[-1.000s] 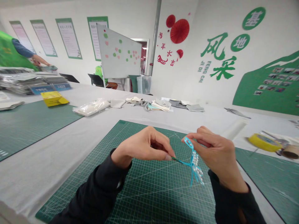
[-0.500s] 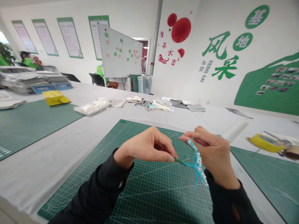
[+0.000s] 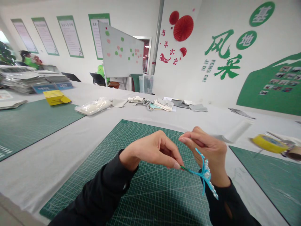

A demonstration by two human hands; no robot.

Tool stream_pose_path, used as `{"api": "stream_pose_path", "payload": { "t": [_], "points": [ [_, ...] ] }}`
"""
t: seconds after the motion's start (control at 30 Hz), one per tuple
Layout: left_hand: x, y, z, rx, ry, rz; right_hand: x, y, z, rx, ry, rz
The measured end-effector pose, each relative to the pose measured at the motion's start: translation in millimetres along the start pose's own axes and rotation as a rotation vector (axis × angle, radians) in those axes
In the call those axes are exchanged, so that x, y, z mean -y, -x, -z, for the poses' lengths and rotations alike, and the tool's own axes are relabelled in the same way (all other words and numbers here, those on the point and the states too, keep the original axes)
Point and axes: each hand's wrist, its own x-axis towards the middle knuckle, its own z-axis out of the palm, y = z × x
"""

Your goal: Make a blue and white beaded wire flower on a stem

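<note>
My left hand (image 3: 156,150) pinches the thin green stem (image 3: 185,168) of a light blue beaded flower between thumb and fingertips. The blue beaded flower (image 3: 206,175) has narrow looped petals lined with small white pearl-like beads, and it points right and slightly down. Behind and above it, my right hand (image 3: 210,150) is closed, thumb and forefinger pressed together. Anything in that pinch is too fine to make out. Both hands are over a green gridded cutting mat (image 3: 150,197).
Two more cutting mats lie left (image 3: 35,125) and right (image 3: 265,179). Yellow tape (image 3: 269,143) and a cardboard roll (image 3: 295,153) sit at the right. A clear plastic bag (image 3: 94,106), fabric pieces (image 3: 163,105), a yellow box (image 3: 56,98) and stacked papers (image 3: 21,81) lie farther back.
My left hand has moved slightly right and down with the flower, which has turned so its beads show differently. My right hand has shifted a little left, its fingers still pinched.
</note>
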Motion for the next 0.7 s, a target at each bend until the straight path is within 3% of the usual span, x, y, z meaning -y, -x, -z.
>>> {"api": "stream_pose_path", "payload": {
  "t": [0.37,0.7],
  "points": [
    [-2.5,4.0,5.3,-0.083,0.025,-0.076,-1.4,-1.5,7.3,-0.101,-0.062,-0.152],
    [-7.4,0.9,2.1,-0.474,-0.057,-0.229,-16.0,-1.2,9.9,-0.168,-0.097,-0.264]
  ]
}}
